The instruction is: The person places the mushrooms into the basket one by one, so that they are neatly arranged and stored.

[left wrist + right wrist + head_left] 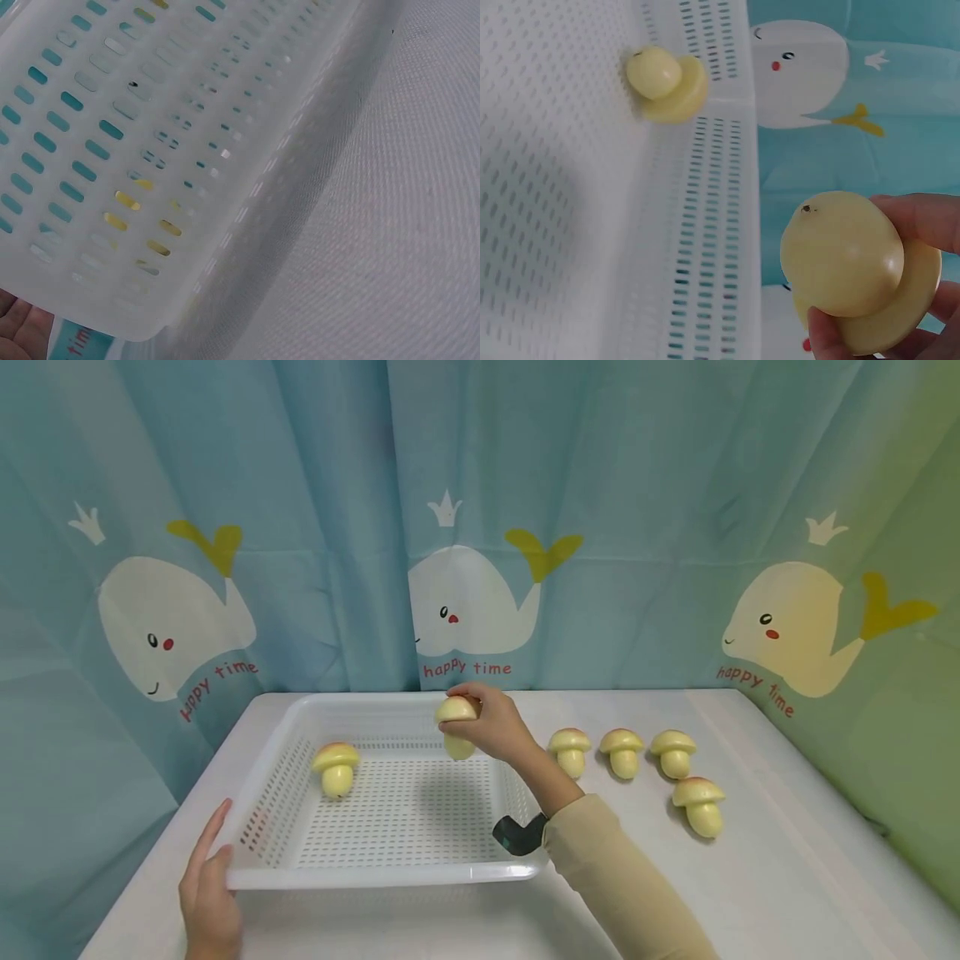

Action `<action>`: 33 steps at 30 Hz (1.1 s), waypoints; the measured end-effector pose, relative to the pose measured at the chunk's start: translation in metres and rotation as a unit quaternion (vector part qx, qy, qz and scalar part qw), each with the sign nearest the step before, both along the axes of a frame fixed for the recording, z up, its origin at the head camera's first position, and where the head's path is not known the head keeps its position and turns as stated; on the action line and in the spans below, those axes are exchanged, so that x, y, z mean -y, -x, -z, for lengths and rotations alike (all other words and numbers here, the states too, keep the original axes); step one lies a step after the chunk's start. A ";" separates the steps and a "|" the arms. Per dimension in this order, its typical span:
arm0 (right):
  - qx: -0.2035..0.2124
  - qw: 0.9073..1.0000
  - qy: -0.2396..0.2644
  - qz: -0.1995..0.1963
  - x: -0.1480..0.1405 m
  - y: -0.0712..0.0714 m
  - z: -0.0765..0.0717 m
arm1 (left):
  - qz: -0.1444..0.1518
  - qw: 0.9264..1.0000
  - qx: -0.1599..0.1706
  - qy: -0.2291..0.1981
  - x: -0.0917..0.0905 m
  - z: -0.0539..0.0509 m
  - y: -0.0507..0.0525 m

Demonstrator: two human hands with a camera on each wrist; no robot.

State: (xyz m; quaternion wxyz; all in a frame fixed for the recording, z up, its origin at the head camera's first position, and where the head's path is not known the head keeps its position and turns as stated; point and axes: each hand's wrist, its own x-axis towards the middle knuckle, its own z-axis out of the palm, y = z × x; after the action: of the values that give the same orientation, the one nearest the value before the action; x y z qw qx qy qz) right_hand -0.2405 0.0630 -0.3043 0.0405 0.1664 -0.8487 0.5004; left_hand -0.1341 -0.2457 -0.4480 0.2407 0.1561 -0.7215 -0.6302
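A white perforated basket [386,875] holds one yellow toy mushroom [337,770] at its left side. Above the basket's back right part, my right hand [491,724] pinches a second mushroom [458,727] by its cap, stem down. The right wrist view shows this held mushroom [844,255] large, fingers round its cap, with the other mushroom [660,79] in the basket beyond. My left hand [210,893] is at the basket's front left corner, fingers extended along the outer wall; part of it shows beside the basket wall [82,292] in the left wrist view.
Right of the basket, several mushrooms stand on the white table [795,877]: three in a row, one of them [622,753] in the middle, and another [701,807] nearer the front. A blue curtain [645,627] with whale prints hangs behind the table.
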 end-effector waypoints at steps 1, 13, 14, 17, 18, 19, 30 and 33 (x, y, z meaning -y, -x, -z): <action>0.000 1.000 -0.004 -0.002 0.003 0.001 0.001 | 0.001 1.000 0.000 -0.001 0.000 0.001 0.001; 0.011 0.999 -0.031 -0.010 0.038 0.007 0.008 | 0.010 1.000 0.000 -0.007 0.000 -0.002 -0.001; 0.014 0.999 -0.030 -0.010 0.041 0.007 0.008 | 0.009 1.000 0.000 -0.007 0.000 -0.002 -0.001; 0.027 0.999 -0.025 -0.006 0.049 0.009 0.010 | 0.008 1.000 -0.003 -0.008 -0.001 -0.002 -0.001; 0.033 0.999 -0.022 -0.004 0.052 0.009 0.011 | 0.008 1.000 -0.004 -0.009 0.000 -0.001 -0.001; 0.039 0.999 -0.017 -0.002 0.054 0.010 0.012 | 0.008 1.000 -0.004 -0.009 0.000 -0.001 0.000; 0.062 0.997 0.047 0.026 0.065 0.021 0.031 | 0.014 1.000 -0.003 -0.014 0.000 -0.004 -0.002; 0.058 0.996 0.054 0.039 0.064 0.023 0.034 | 0.004 1.000 0.007 -0.014 0.000 -0.002 0.000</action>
State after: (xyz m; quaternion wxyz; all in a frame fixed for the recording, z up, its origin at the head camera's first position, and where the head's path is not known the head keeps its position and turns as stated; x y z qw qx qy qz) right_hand -0.2630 -0.0011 -0.3386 0.0198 0.1016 -0.8269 0.5527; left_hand -0.1337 -0.2457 -0.4462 0.2305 0.1614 -0.7147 -0.6404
